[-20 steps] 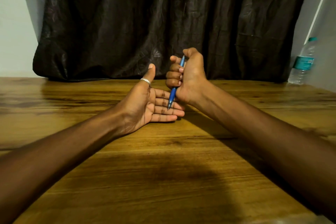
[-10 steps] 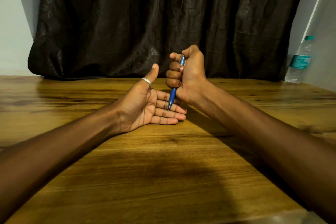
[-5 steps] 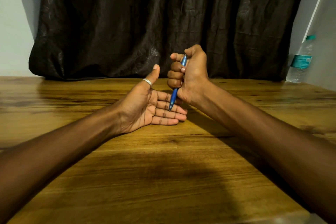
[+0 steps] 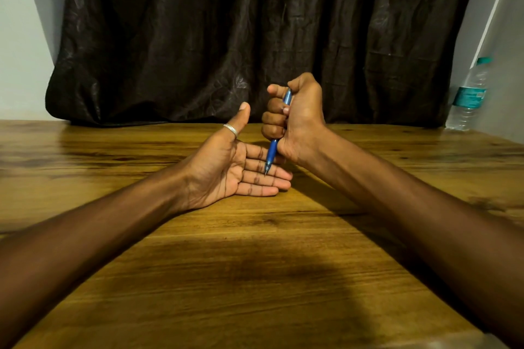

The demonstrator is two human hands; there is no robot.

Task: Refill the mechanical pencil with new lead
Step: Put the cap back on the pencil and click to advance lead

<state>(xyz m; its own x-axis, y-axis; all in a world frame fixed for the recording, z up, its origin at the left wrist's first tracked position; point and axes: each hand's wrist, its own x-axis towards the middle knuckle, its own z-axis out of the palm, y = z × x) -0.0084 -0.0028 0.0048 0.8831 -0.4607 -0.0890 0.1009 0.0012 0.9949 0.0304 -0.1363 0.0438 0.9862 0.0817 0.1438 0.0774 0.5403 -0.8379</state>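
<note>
My right hand (image 4: 300, 119) is closed in a fist around a blue mechanical pencil (image 4: 271, 151), held upright with the tip down and the thumb over its top end. The pencil's tip sits at or just above the fingers of my left hand (image 4: 226, 170), which lies palm up on the wooden table (image 4: 255, 263) with fingers flat and thumb raised. A silver ring is on the left thumb. Nothing lies in the left palm. No loose lead or lead case shows.
A dark curtain (image 4: 255, 37) hangs behind the table's far edge. A clear water bottle (image 4: 469, 96) with a teal label stands at the far right by the wall. My shadow falls across the near part of the table.
Almost nothing has moved. My right fist with the pencil has stayed over the left fingers; the view shifted slightly.
</note>
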